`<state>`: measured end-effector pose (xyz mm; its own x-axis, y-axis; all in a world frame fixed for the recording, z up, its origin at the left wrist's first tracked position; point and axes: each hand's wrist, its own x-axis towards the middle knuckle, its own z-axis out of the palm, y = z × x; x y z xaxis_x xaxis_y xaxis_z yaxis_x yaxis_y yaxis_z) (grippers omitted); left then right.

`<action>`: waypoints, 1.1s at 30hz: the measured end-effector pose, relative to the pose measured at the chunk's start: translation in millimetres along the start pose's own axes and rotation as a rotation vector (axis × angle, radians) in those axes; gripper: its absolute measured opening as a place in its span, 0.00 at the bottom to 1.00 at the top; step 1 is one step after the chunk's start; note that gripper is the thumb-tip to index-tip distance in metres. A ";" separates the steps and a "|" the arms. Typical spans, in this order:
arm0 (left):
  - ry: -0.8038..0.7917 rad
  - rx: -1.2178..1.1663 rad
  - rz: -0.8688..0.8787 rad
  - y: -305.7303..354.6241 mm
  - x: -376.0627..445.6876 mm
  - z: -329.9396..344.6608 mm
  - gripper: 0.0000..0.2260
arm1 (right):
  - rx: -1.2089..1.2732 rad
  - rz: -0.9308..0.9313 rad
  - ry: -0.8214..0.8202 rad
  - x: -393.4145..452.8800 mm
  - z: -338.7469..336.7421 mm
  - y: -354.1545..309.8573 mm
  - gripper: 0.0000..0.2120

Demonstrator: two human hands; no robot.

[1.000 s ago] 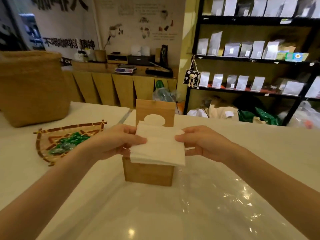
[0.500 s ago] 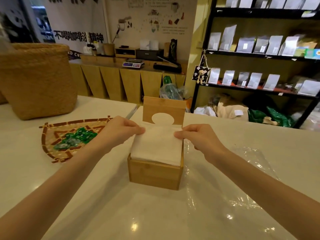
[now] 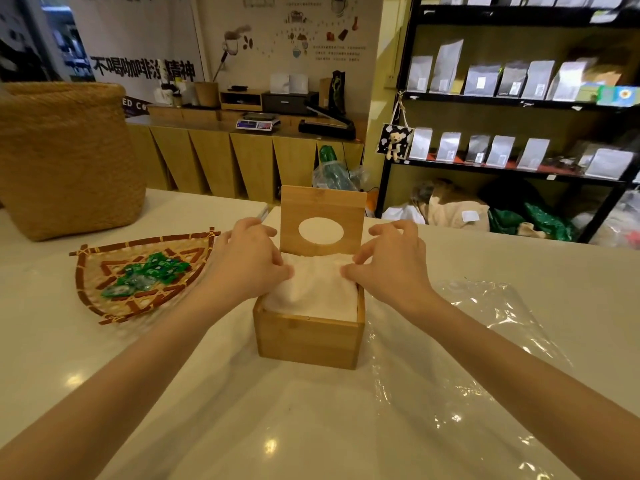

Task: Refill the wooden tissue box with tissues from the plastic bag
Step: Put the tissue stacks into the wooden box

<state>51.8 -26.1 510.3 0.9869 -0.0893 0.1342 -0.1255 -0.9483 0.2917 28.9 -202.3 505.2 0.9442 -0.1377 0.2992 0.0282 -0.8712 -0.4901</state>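
Observation:
The wooden tissue box (image 3: 308, 337) stands in the middle of the white counter, its hinged lid (image 3: 322, 202) with an oval hole upright at the back. A white stack of tissues (image 3: 317, 292) fills the box to the rim and bulges slightly. My left hand (image 3: 247, 261) presses on the stack's left side with spread fingertips. My right hand (image 3: 388, 261) presses on its right side the same way. The clear plastic bag (image 3: 464, 358) lies flat and crumpled on the counter to the right of the box.
A flat woven tray (image 3: 104, 306) with green wrapped candies (image 3: 149, 275) lies left of the box. A tall woven basket (image 3: 65, 161) stands at the far left. Beyond the counter are a wooden sideboard with a scale (image 3: 258, 123) and black shelves (image 3: 519, 98) of pouches.
The tissue stack, held above the box between both hands a second ago, now sits down inside it. Both hands have shifted from gripping its sides to pressing on top.

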 end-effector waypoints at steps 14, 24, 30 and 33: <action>-0.173 0.296 -0.023 18.3 -1.9 3.3 0.08 | -0.350 -0.031 -0.096 -4.0 9.8 -12.8 0.08; 0.068 0.388 0.031 17.6 -7.3 12.7 0.08 | -0.711 -0.149 -0.018 -12.2 17.7 -27.7 0.07; -0.310 0.169 0.081 3.5 -11.4 -3.7 0.21 | -0.302 0.058 -0.447 -10.2 -0.2 -14.7 0.10; -0.379 0.368 0.085 2.2 -8.4 1.9 0.22 | -0.410 0.026 -0.536 -8.7 -1.4 -18.2 0.11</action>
<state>43.4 -28.1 508.0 0.9507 -0.2100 -0.2281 -0.2303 -0.9709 -0.0659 19.8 -185.9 512.7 0.9782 -0.0003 -0.2074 -0.0237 -0.9936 -0.1100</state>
